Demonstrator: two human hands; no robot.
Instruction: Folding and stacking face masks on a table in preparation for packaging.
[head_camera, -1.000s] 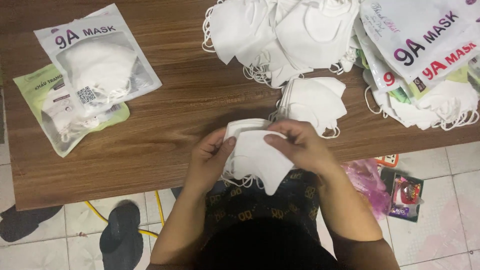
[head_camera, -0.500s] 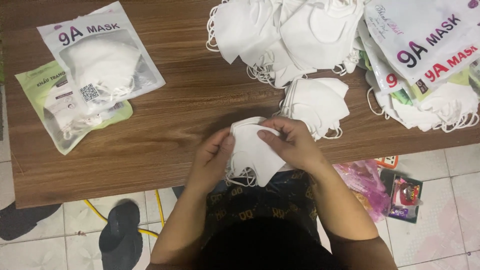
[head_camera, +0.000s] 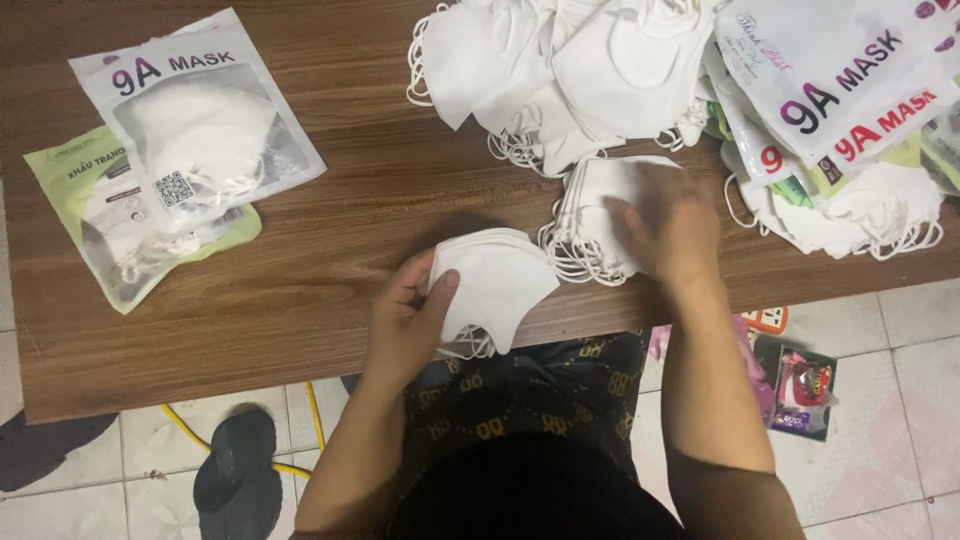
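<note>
A small bundle of folded white face masks (head_camera: 495, 285) is held at the near edge of the wooden desk (head_camera: 330, 270), just in front of the person's lap. The left hand (head_camera: 410, 320) is clamped on the bundle's left side, thumb on top and fingers underneath, with the ear loops hanging below. The right hand (head_camera: 670, 225) is laid flat, fingers spread and apart from the left, on a second stack of white masks (head_camera: 600, 215) lying just beside the bundle to the right; whether a mask is actually pinched there cannot be told, as the hand is blurred.

For the step to be done well, it is judged that the top mask should be peeled off cleanly by its edge, so that tangled loops are not dragged along, while the held bundle is kept square and firmly pinched.

Farther back, a large loose heap of white masks (head_camera: 560, 70) is spread across the desk's far edge, touching the second stack. To the right, printed white packets (head_camera: 840, 80) are piled over more masks. At the left, a clear-fronted packet with a mask inside (head_camera: 200, 120) lies over a green packet (head_camera: 95, 230), well apart from the hands. The loops trailing from the heap could snag the stack. Below the desk, a tiled floor (head_camera: 900, 400), a dark slipper (head_camera: 235, 470) and a yellow cable (head_camera: 300, 420) are seen.
</note>
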